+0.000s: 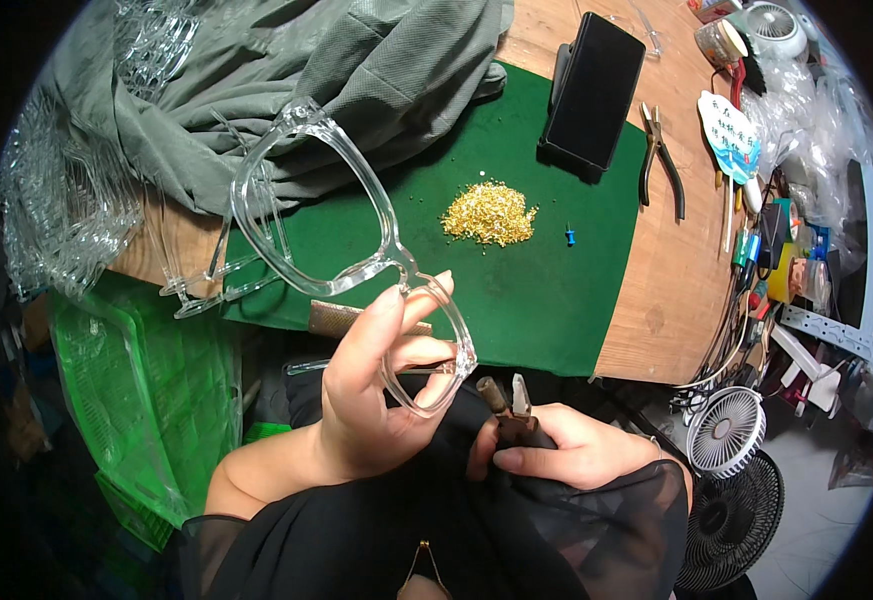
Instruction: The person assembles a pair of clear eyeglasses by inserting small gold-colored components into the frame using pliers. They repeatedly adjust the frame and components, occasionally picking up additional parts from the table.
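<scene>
A clear plastic eyeglass frame [386, 212] is held up by my left hand [356, 405], its fingers closed around the lower rim near the bridge. No temples show attached to it. In my right hand [576, 450] is a pair of pliers [524, 432], its jaws pointing up and apart, one brown and rounded, the other pale. The jaws are close to the frame's right end but do not visibly touch it. Beyond both hands, a heap of tiny gold-coloured metal pieces [489, 213] lies on a green mat [556, 310]. A textured strip [336, 319] sits partly behind my left hand.
Grey cloth [356, 70] and clear plastic parts [66, 210] fill the left. A green crate [156, 400] stands below. Rightward are a blue push pin [570, 238], a black phone [596, 95], other pliers [659, 165], a white fan [724, 430] and cables.
</scene>
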A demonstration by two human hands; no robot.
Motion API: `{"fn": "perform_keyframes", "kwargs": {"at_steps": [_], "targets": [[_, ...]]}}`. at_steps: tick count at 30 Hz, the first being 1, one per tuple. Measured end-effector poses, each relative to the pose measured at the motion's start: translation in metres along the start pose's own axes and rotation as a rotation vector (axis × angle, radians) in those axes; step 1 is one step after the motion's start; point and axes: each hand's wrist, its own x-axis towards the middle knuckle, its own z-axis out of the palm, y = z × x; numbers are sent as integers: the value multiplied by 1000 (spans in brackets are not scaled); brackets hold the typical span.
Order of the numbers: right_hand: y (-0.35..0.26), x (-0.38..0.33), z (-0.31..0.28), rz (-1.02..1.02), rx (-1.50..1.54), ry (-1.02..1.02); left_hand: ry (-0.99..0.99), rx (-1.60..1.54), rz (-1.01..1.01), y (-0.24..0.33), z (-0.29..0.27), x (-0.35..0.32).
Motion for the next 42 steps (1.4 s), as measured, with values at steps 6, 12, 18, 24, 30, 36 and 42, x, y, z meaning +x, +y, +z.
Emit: {"fn": "perform_keyframes", "kwargs": {"at_steps": [6, 12, 18, 24, 30, 36, 42], "targets": [[6, 5, -3, -165, -129, 93, 127, -395, -155, -2, 3, -2], [1, 12, -12, -246, -620, 589, 67, -759, -370, -1, -5, 6], [20, 35, -48, -413, -1106, 768, 90, -897, -360, -3, -12, 3], [10, 75, -86, -543, -1307, 1014, 150, -728, -416, 7, -10, 5], [12, 85, -81, -496, -1338, 1059, -21, -457, -286, -5, -37, 6], [15, 92, -80, -445, -1341, 1118, 210, -1168, -603, 13, -21, 12], [11, 81, -81, -475, -1212, 1047, -134, -1216, -744, 7, -22, 8]]}}
